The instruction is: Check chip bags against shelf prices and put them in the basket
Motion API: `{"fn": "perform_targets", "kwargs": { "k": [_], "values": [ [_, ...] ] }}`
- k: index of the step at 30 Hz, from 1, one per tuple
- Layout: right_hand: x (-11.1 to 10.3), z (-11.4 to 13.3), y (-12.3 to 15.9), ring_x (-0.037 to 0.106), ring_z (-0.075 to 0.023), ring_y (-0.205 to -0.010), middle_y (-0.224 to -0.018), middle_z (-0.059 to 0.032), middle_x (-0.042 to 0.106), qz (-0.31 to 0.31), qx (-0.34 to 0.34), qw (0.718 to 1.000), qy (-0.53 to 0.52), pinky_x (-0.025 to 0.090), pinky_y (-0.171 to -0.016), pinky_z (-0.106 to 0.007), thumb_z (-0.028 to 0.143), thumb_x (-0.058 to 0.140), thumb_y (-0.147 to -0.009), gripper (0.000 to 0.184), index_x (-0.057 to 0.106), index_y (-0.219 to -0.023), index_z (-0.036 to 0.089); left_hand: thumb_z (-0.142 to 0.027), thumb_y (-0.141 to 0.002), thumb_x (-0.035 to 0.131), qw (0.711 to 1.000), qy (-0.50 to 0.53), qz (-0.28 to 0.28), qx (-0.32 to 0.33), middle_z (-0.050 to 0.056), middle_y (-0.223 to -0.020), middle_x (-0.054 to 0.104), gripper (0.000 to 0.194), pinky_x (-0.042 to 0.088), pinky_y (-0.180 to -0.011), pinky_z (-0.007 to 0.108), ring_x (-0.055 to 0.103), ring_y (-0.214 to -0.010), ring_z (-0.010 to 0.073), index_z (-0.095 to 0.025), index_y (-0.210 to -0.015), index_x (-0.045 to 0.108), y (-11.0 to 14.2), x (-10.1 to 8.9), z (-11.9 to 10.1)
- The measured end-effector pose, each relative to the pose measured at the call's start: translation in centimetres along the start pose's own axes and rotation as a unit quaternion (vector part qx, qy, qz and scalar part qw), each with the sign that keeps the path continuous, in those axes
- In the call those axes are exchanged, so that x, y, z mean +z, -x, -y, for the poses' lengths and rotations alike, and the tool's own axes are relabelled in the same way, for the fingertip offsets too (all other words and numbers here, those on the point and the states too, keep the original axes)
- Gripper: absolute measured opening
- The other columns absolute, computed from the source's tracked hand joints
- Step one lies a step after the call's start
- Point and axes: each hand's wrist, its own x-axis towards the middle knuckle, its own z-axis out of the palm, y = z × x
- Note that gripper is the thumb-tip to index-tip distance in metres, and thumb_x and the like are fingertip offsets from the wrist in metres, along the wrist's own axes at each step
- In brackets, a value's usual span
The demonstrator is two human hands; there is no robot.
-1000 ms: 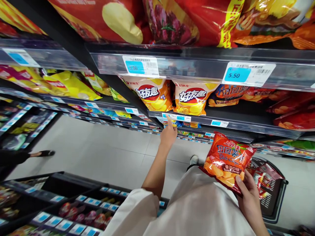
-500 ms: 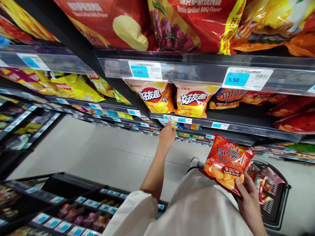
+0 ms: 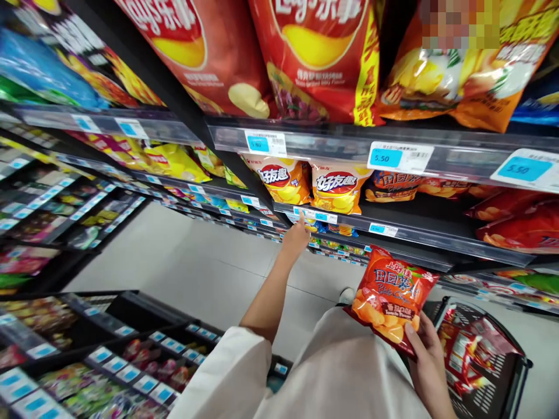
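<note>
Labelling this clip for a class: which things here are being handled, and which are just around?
Handled:
right hand holding orange chip bag
left hand pointing at shelf price label

Around:
shopping basket with red bags
big red chip bags

Aisle between two shelf units

Chip bags (image 3: 336, 186) sit on the shelves (image 3: 406, 230) ahead and right; a low display rack (image 3: 117, 308) lies left across the tiled floor (image 3: 174, 256), a shopping basket (image 3: 517, 378) lower right.

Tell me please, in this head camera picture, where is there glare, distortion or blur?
In the head view, the wide lens curves the shelf rail; glare lies on the glossy crisp bag in the right hand; a pixelated patch blurs the top-right bag.
</note>
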Motion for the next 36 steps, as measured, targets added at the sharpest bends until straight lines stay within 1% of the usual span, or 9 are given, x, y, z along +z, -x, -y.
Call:
{"fn": "perform_targets", "kwargs": {
  "k": [3, 7, 11, 15, 19, 24, 27, 31, 36],
  "values": [
    [-0.2, -0.3, -0.4, 0.069, -0.0281, -0.107, -0.117, -0.0038, 0.072, 0.029, 0.022, 0.999, -0.028, 0.061, -0.085, -0.035, 0.048, 0.094, -0.061, 0.068, 0.068, -0.121, 0.029, -0.017, -0.093, 0.041, 1.0, 0.003, 0.024, 0.005, 0.019, -0.112, 0.072, 0.079, 0.049, -0.083, 0.034, 0.069, -0.107, 0.0309, -0.012, -0.164, 0.006, 0.1, -0.4, 0.0],
    [0.1, -1.2, -1.4, 0.069, -0.032, -0.111, -0.116, -0.005, 0.073, 0.091, 0.043, 0.992, -0.07, 0.062, -0.089, -0.04, 0.043, 0.094, -0.064, 0.062, 0.07, -0.119, 0.028, -0.015, -0.093, 0.042, 0.999, -0.008, 0.038, 0.01, 0.016, -0.109, 0.074, 0.08, 0.048, -0.079, 0.03, 0.071, -0.103, 0.0275, -0.014, -0.164, 0.005, 0.1, -1.0, 0.1],
    [1.3, -2.0, -1.9, 0.068, -0.0338, -0.114, -0.114, -0.0054, 0.074, 0.083, 0.056, 0.991, -0.088, 0.062, -0.088, -0.04, 0.043, 0.095, -0.062, 0.067, 0.069, -0.121, 0.028, -0.016, -0.093, 0.043, 0.998, -0.033, 0.046, 0.012, 0.017, -0.112, 0.073, 0.083, 0.048, -0.081, 0.032, 0.07, -0.105, 0.0291, -0.012, -0.163, 0.0, -0.1, -1.0, 0.3],
    [4.5, -2.5, -1.2, 0.068, -0.0327, -0.113, -0.118, -0.0067, 0.072, 0.046, 0.054, 0.992, -0.107, 0.062, -0.083, -0.034, 0.042, 0.096, -0.059, 0.072, 0.068, -0.124, 0.027, -0.017, -0.095, 0.04, 0.995, -0.086, 0.049, 0.033, 0.018, -0.104, 0.073, 0.082, 0.05, -0.08, 0.034, 0.071, -0.099, 0.0293, -0.006, -0.162, -0.007, -0.1, -0.6, 0.5],
    [9.6, -3.0, -0.1, 0.072, -0.0293, -0.1, -0.114, -0.0053, 0.073, -0.024, 0.05, 0.989, -0.134, 0.063, -0.074, -0.032, 0.044, 0.097, -0.054, 0.075, 0.068, -0.121, 0.027, -0.015, -0.097, 0.038, 0.991, -0.104, 0.051, 0.069, 0.019, -0.104, 0.073, 0.083, 0.052, -0.079, 0.034, 0.072, -0.097, 0.0282, -0.005, -0.159, -0.016, -0.1, -0.7, 0.8],
    [15.1, -3.6, 1.0, 0.072, -0.0274, -0.094, -0.109, -0.0046, 0.074, -0.058, 0.047, 0.987, -0.14, 0.063, -0.074, -0.032, 0.043, 0.099, -0.051, 0.071, 0.069, -0.113, 0.025, -0.012, -0.098, 0.04, 0.983, -0.126, 0.074, 0.116, 0.019, -0.101, 0.073, 0.081, 0.054, -0.076, 0.031, 0.073, -0.095, 0.0268, -0.004, -0.16, -0.012, -0.7, -1.8, 1.4],
    [16.9, -3.9, 1.6, 0.072, -0.0259, -0.091, -0.109, -0.0049, 0.074, -0.061, 0.03, 0.989, -0.128, 0.063, -0.072, -0.031, 0.043, 0.098, -0.053, 0.069, 0.069, -0.113, 0.025, -0.01, -0.097, 0.038, 0.977, -0.136, 0.09, 0.14, 0.02, -0.103, 0.073, 0.076, 0.055, -0.078, 0.032, 0.072, -0.097, 0.0268, -0.001, -0.16, -0.003, -1.2, -2.3, 1.9],
    [18.2, -4.2, 2.1, 0.072, -0.0239, -0.091, -0.11, -0.0038, 0.074, -0.087, 0.015, 0.989, -0.119, 0.062, -0.073, -0.029, 0.044, 0.097, -0.055, 0.065, 0.07, -0.112, 0.026, -0.008, -0.097, 0.037, 0.968, -0.142, 0.109, 0.174, 0.021, -0.102, 0.072, 0.071, 0.055, -0.081, 0.032, 0.071, -0.099, 0.0265, 0.004, -0.159, 0.005, -1.6, -2.7, 2.4],
    [19.3, -4.1, 2.9, 0.072, -0.0286, -0.096, -0.109, -0.0049, 0.074, -0.093, 0.011, 0.991, -0.098, 0.062, -0.083, -0.039, 0.047, 0.096, -0.057, 0.063, 0.07, -0.111, 0.026, -0.008, -0.098, 0.035, 0.963, -0.148, 0.123, 0.191, 0.023, -0.102, 0.071, 0.067, 0.055, -0.082, 0.033, 0.07, -0.101, 0.027, 0.009, -0.157, 0.009, -2.0, -3.0, 2.8]
  ]
}}
